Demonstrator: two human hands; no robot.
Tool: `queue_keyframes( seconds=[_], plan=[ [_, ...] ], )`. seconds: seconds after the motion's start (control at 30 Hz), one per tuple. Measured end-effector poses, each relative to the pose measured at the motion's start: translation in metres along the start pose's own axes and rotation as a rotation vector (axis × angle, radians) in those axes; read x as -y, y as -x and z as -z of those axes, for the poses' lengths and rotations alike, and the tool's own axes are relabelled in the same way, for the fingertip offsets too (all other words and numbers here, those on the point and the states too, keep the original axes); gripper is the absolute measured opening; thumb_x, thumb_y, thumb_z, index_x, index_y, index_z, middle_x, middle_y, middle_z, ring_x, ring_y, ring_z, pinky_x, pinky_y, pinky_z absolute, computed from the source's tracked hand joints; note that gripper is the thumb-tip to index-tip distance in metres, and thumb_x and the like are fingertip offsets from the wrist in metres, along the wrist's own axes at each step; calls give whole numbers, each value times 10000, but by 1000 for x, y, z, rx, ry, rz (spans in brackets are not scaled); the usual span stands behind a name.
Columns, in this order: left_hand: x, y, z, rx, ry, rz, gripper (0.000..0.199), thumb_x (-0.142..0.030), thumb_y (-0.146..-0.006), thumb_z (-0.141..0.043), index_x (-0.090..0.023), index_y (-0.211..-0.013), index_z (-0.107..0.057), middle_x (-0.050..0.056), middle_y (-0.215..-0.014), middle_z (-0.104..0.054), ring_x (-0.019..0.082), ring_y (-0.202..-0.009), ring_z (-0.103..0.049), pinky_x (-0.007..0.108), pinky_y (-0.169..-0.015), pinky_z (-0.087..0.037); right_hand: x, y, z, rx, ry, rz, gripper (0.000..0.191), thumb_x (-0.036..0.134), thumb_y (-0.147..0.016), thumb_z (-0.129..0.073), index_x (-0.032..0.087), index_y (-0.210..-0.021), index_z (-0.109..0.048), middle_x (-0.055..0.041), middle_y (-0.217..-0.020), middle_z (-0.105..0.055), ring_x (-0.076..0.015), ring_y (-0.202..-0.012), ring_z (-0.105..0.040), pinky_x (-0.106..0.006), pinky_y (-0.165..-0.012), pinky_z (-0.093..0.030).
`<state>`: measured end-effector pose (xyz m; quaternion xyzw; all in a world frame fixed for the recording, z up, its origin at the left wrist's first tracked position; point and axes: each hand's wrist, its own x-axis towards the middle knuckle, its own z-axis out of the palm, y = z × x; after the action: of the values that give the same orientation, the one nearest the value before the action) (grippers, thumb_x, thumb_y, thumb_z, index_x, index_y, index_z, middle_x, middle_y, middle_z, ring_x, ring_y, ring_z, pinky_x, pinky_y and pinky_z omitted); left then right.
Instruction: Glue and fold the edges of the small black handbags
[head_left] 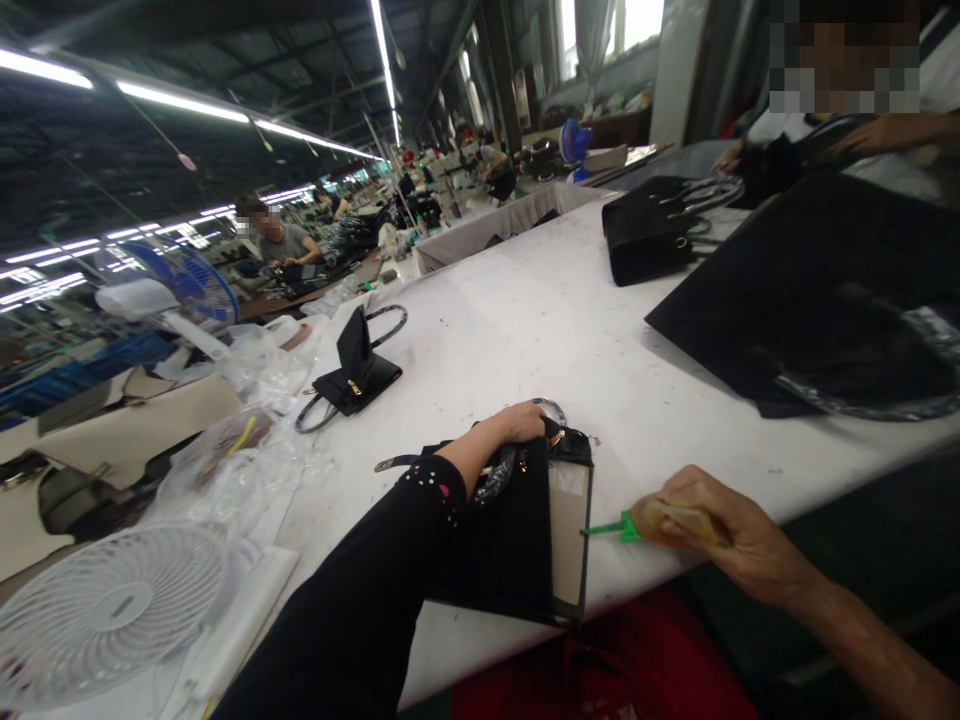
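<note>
A black handbag (499, 540) lies on the white table in front of me, its beige inner panel showing along the right side. My left hand (523, 423) is closed over the bag's upper part beside a plastic-wrapped handle; the fingertips are partly hidden. To the right of the bag, my right hand (712, 520) grips a squeeze bottle (654, 521) of amber content, probably glue. The bottle's green nozzle (611, 528) points left, with its tip at the bag's right edge.
A small black bag (356, 375) stands farther left on the table (495, 320). Black bags (649, 235) and a large black piece (795, 290) lie at right, near a co-worker. A white fan (112, 605) and clear plastic wrapping (217, 450) occupy the left side.
</note>
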<state>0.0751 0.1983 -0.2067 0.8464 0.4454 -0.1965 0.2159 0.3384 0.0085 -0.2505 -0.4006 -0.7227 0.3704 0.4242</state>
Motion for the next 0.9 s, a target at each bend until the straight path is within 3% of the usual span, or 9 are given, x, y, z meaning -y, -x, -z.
queue_keyframes(
  seconds=[0.17, 0.33, 0.47, 0.63, 0.8, 0.9],
  plan=[
    [3, -2, -2, 0, 1, -13, 195, -183, -726, -625, -107, -858, -746, 102, -925, -727, 236, -894, -647, 269, -821, -489, 1, 5, -1, -153, 60, 27, 159, 241, -871, -637, 282, -1018, -591, -27, -997, -571, -199, -904, -575, -318, -778, -461],
    [4, -3, -2, 7, 0, -7, 173, -167, -721, -619, -136, -833, -747, 85, -957, -728, 225, -923, -642, 262, -854, -481, 7, 7, -1, 31, 2, -11, 33, 243, -905, -584, 262, -931, -591, -20, -929, -575, -176, -816, -587, -295, -700, -478],
    [3, -2, -3, 5, 16, 31, 209, -188, -737, -608, -131, -887, -742, 86, -930, -730, 211, -870, -649, 251, -803, -492, 6, 8, -3, -130, 63, 34, 170, 233, -869, -638, 273, -1027, -590, -31, -1001, -578, -195, -890, -596, -310, -757, -484],
    [5, -4, -4, 19, 49, 59, 269, -233, -729, -603, -123, -937, -734, 85, -894, -729, 206, -780, -653, 250, -675, -503, 14, 11, -6, 69, 40, 33, 95, 211, -899, -581, 266, -975, -590, -28, -935, -593, -180, -808, -613, -295, -682, -502],
    [5, -5, -4, 22, 45, 44, 239, -180, -732, -568, -122, -892, -737, 84, -906, -731, 205, -821, -649, 253, -731, -502, 16, 10, -5, -161, 206, 140, 248, 175, -875, -597, 283, -1098, -583, -51, -1023, -598, -206, -891, -628, -324, -738, -527],
    [3, -5, -3, 22, 31, 18, 218, -126, -712, -572, -113, -851, -740, 94, -915, -732, 212, -884, -643, 263, -838, -483, 17, 10, -5, 23, 140, 135, 232, 157, -880, -591, 285, -1074, -584, -35, -989, -618, -185, -863, -643, -295, -712, -536]
  ],
)
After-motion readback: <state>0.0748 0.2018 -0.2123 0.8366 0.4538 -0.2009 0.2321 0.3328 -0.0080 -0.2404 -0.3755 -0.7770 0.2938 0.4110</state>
